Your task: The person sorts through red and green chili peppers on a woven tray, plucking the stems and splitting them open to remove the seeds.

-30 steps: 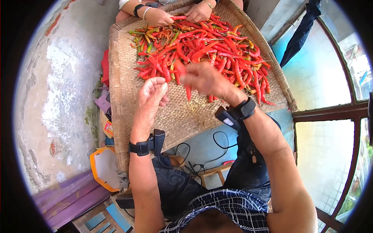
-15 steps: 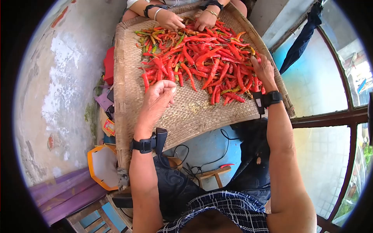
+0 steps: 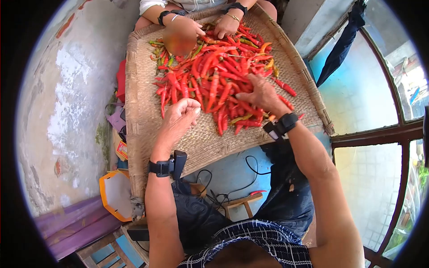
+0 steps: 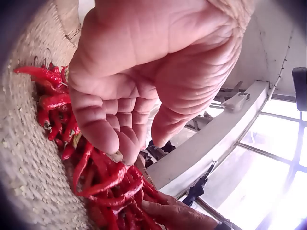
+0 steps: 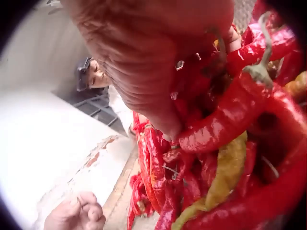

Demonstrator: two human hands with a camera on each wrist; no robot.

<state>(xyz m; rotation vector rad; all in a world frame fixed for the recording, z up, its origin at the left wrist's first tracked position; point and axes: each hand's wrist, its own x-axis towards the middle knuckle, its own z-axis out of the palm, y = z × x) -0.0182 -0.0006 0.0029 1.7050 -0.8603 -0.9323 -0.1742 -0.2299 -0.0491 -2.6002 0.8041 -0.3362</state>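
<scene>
A large heap of red chili peppers (image 3: pixel 214 67) lies on a woven tray (image 3: pixel 147 147). My right hand (image 3: pixel 263 96) rests on the right side of the heap, thumb spread from the fingers. Close up in the right wrist view, its thumb reaches down among glossy peppers, beside a curved red chili pepper (image 5: pixel 230 115) and a yellow-green one (image 5: pixel 226 167); its other fingers are mostly hidden. Just left of the heap's near edge hovers my left hand (image 3: pixel 178 119). The left wrist view shows that hand's fingers (image 4: pixel 98 124) loosely bent, with no pepper in them.
Across the tray, another person's hands (image 3: pixel 227 27) work at the heap's far edge. A rough wall (image 3: pixel 67 111) stands on the left and a framed window (image 3: pixel 368 178) on the right. Cables (image 3: pixel 219 196) and a wooden stool (image 3: pixel 243 201) are below the tray.
My right hand first moved to the heap's right edge, then back left towards its middle, and the peppers there have shifted inward. My left hand has stayed nearly in place.
</scene>
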